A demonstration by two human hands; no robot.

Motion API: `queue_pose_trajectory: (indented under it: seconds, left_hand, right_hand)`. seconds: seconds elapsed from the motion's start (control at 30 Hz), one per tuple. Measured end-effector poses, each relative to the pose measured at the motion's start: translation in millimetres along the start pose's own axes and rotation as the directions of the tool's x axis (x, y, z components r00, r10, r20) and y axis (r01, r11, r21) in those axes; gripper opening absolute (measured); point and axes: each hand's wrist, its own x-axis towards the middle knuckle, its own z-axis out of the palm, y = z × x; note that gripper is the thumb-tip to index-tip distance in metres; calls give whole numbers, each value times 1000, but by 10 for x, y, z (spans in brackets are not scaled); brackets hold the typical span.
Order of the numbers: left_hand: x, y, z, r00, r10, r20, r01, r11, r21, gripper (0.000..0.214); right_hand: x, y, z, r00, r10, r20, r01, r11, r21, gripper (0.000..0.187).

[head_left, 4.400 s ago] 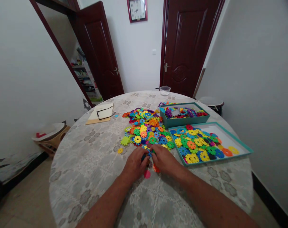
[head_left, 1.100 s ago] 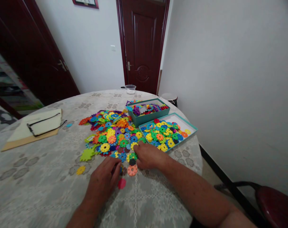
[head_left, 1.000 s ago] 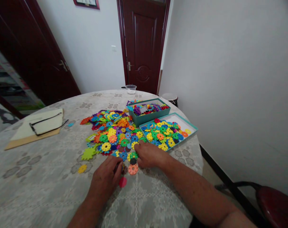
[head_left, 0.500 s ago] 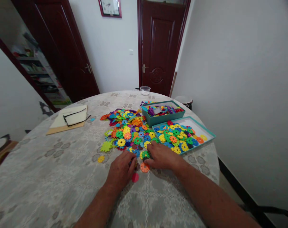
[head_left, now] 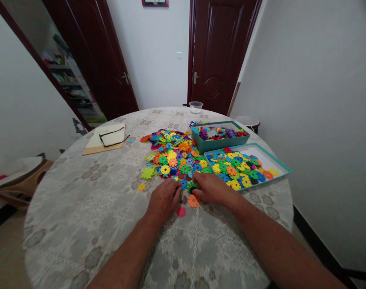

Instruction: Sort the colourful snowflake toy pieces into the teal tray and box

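Finding: left hand (head_left: 164, 198) and right hand (head_left: 211, 188) at the near edge of the disc pile (head_left: 176, 158) on the counter (head_left: 80, 208).
Left hand palm down, fingers curled — grip cannot be told. Right hand's fingertips rest against a green disc (head_left: 191, 186); whether they pinch it cannot be told. 1 orange disc (head_left: 193, 200) and 1 pink disc (head_left: 181, 211) lie clear of the pile's near side. Right of the pile: 1 deep teal box (head_left: 221, 144), 1 shallow teal tray (head_left: 279, 164).

green disc (head_left: 191, 186): notched, at near edge of pile (head_left: 174, 157). orange disc (head_left: 193, 200): notched, flat, just beside it. pink disc (head_left: 181, 211): flat, alone.
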Motion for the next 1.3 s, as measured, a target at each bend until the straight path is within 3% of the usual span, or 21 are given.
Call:
queue_pose_trajectory:
  seconds: [0.17,0.37,0.7,0.87,1.3]
  left_hand:
    - [-11,-77,-46,998,-24,-60,30,994,103,13]
    - [-43,-111,-44,993,-109,38,97,965,245,37]
    - [-7,-9,-41,986,-159,48,146,967,210,38]
    - [-2,18,-48,983,-174,58,156,960,234,35]
    - [0,42,-60,971,-217,103,187,952,241,34]
  right_hand:
    - [9,-22,-11,997,-73,26,71,996,52,8]
    - [21,38,3,999,18,50,-23,993,112,12]
    - [53,19,87,1000,18,-12,-17,997,75,31]
    - [56,47,114,999,22,-30,-21,998,55,21]
    - [41,102,155,999,-24,-48,28,995,95,18]
